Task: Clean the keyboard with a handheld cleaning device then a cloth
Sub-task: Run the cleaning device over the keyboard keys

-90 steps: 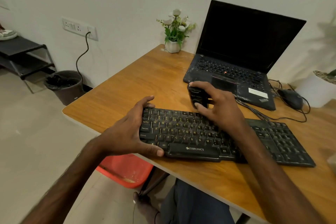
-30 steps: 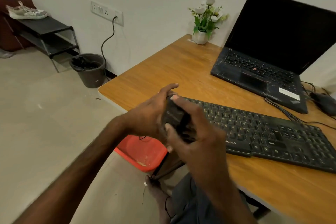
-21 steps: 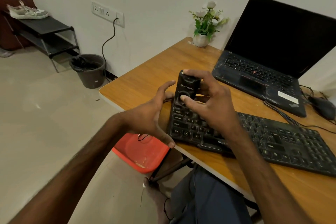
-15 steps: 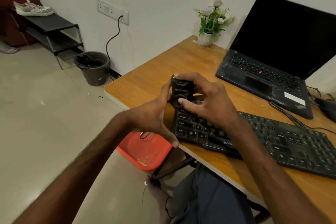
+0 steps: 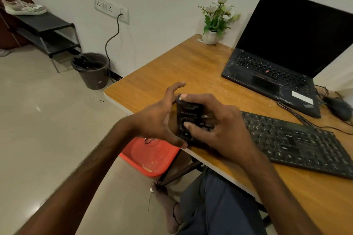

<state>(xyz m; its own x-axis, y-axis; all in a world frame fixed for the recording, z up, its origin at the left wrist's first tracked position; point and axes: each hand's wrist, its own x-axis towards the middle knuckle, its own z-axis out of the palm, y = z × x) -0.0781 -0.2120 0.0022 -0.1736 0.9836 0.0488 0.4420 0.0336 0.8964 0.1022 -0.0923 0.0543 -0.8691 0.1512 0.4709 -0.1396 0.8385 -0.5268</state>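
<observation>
A black keyboard [image 5: 298,144] lies along the near edge of the wooden desk [image 5: 183,68]. My right hand [image 5: 219,129] grips a small black handheld cleaning device [image 5: 188,113] upright over the keyboard's left end, with the thumb on its round button. My left hand [image 5: 156,120] holds that left end: its thumb lies against the front corner and its index finger is lifted and stretched out. The other left fingers are hidden behind the device. No cloth is in view.
An open black laptop [image 5: 277,74] stands at the back right, with a mouse [image 5: 339,108] and cables [image 5: 298,118] beside it. A small flower pot [image 5: 211,37] sits at the far corner. Under the desk is a red tub [image 5: 150,156]; a bin [image 5: 92,71] stands by the wall.
The device came up from in front of the desk edge to above the keyboard's left end, then sank a little toward the keys. My left hand went back onto the keyboard's end.
</observation>
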